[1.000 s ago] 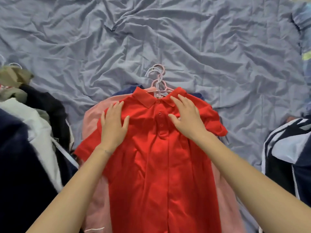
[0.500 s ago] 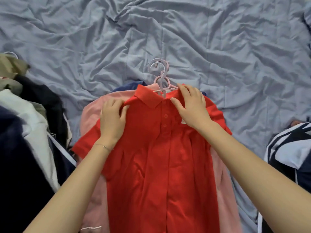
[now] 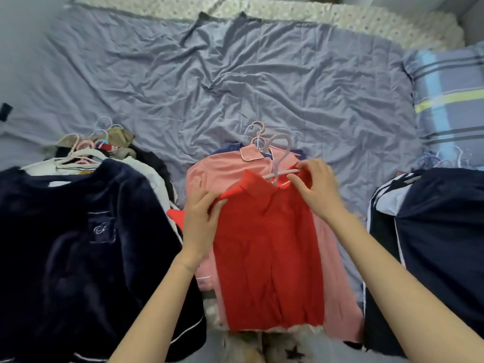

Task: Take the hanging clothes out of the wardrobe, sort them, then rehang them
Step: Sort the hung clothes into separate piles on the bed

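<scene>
Shirt [image 3: 267, 244] shoulders pinched by left hand [image 3: 201, 221], right hand [image 3: 318, 189].

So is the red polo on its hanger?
Partly off: hanger bar bare above the red polo collar; right hand pinches it, left hand grips the fabric.

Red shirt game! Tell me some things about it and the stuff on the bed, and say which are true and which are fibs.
1. The red shirt lies on top of a pink garment. True.
2. The right hand holds scissors. False: it pinches the shirt's pale hanger.
3. The left hand grips the red shirt's shoulder. True.
4. The striped pillow is on the left. False: it lies at the right edge.
</scene>
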`<act>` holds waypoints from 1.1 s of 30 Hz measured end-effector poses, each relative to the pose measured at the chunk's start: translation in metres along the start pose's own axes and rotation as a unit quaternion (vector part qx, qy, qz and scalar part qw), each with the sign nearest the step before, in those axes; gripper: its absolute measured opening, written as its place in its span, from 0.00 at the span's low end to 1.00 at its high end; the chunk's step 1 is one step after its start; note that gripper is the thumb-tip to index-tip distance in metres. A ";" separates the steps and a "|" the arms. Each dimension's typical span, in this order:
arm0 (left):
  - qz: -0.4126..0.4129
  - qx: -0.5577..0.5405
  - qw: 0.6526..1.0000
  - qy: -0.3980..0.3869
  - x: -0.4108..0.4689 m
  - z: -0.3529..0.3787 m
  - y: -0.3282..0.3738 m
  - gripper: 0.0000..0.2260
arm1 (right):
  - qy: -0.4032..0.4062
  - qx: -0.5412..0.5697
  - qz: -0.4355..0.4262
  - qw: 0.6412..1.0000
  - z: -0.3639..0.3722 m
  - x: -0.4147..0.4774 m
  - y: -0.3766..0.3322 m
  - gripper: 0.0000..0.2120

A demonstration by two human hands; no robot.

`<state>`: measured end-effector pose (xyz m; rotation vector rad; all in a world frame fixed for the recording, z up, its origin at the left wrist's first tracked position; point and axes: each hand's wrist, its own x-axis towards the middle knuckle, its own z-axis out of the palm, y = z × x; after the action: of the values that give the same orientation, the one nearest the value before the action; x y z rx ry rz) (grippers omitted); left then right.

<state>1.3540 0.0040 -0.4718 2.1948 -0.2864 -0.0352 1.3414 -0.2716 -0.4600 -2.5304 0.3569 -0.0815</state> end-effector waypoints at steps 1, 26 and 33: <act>-0.006 -0.008 1.000 0.001 -0.014 -0.011 0.011 0.04 | 0.010 -0.002 0.013 1.000 -0.010 -0.019 -0.008 0.14; -0.021 0.015 0.999 0.031 -0.327 -0.189 0.183 0.08 | 0.138 0.023 0.035 0.990 -0.179 -0.396 -0.148 0.23; -0.022 0.022 0.997 0.076 -0.361 -0.235 0.194 0.05 | 0.137 0.011 0.022 0.990 -0.192 -0.427 -0.196 0.23</act>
<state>0.9958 0.1576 -0.2047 2.2329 -0.1531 0.1145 0.9507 -0.1027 -0.1838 -2.4910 0.5177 -0.4169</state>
